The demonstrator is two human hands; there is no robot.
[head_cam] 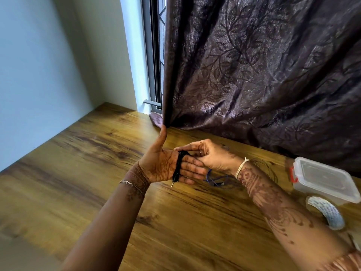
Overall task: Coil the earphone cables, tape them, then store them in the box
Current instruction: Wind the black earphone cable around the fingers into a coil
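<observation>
A black earphone cable is wound around the straight fingers of my left hand, palm up, thumb pointing away; its jack plug hangs below the little finger. My right hand pinches the cable's top end at the index-finger side of the coil. A blue earphone cable lies loose on the wooden table under my right wrist. A clear plastic box with its lid on and a red clip stands at the right. A tape roll lies in front of the box.
A thin dark cable lies coiled on the table between my right wrist and the box. A dark patterned curtain hangs down onto the table's far edge. A white wall borders the table on the left.
</observation>
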